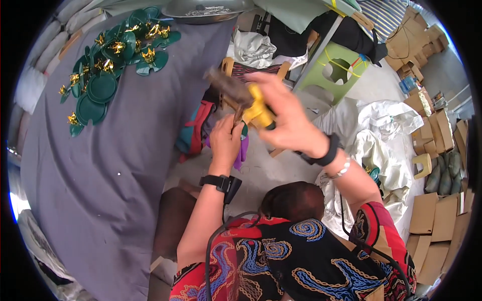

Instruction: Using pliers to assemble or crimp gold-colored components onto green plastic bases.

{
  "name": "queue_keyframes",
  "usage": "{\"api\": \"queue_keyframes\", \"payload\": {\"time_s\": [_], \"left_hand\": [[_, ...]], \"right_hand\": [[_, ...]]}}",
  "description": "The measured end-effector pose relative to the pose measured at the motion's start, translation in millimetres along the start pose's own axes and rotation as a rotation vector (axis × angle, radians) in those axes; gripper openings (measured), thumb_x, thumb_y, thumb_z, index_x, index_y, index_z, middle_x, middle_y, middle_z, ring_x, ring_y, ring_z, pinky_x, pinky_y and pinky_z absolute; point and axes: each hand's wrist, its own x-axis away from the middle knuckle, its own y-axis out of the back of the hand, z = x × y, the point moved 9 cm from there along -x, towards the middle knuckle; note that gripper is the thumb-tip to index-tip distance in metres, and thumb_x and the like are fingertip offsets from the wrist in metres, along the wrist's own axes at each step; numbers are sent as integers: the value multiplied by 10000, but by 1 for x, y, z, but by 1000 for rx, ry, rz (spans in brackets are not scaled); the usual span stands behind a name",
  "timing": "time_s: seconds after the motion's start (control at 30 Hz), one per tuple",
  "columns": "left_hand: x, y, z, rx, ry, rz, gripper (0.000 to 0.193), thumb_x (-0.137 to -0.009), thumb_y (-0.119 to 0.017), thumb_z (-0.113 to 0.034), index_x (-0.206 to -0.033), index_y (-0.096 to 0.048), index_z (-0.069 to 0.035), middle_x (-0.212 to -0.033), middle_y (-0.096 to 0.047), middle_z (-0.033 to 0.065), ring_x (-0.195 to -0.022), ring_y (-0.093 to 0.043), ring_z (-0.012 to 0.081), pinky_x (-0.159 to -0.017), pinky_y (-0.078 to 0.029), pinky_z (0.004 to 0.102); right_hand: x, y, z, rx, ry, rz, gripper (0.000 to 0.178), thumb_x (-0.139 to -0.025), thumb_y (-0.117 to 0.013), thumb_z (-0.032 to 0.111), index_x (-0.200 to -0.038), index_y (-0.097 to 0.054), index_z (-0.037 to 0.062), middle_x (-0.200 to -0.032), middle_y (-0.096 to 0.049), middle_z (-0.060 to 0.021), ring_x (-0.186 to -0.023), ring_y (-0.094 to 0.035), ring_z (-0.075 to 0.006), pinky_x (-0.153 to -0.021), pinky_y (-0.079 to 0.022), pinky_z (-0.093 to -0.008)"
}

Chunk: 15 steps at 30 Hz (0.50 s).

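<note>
Hands at work over grey cloth

Head view: right hand [288,118] clamped on yellow-handled brown tool [241,98], blurred; left hand [225,140] pinched shut on small green-and-purple piece [242,145] beneath it. Finished-looking dark green plastic discs with gold ornaments [108,65] lie at far left edge of grey cloth-covered table [100,180]; how many remain is unseen. Cardboard boxes [432,130], white sacks [381,140] right.

bare grey cloth [100,170] open leftward, green discs [100,85] crowd far corner, white sacks [381,145] block right
</note>
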Motion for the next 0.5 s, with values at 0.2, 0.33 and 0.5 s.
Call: {"api": "queue_keyframes", "payload": {"time_s": [0.2,0.33,0.5], "left_hand": [[3,6,-5,16,-59,-111,231,-803,-655,-123,-1013,-627,-31,-1018,-653,156,-969,-606,353,-832,-471,432],[-2,5,-11,5,-74,-109,240,-805,-659,-120,-1025,-628,-31,-1007,-657,157,-1010,-604,357,-859,-469,427],[3,8,0,-41,-81,-119,232,-809,-659,-118,-1023,-630,-33,-993,-658,161,-1015,-602,369,-866,-469,432]], "right_hand": [[-34,119,43,321,-133,-356,524,-698,-628,-13,-1209,-510,-18,-977,-567,-57,-800,-543,-160,-744,-480,-281],[7,40,-9,483,-365,139,413,-683,-637,62,-1052,-483,-43,-839,-604,-220,-816,-610,-420,-697,-496,-470],[9,16,-33,264,-541,329,379,-695,-683,106,-997,-487,-13,-998,-586,-252,-938,-592,-435,-793,-500,-447]]}}
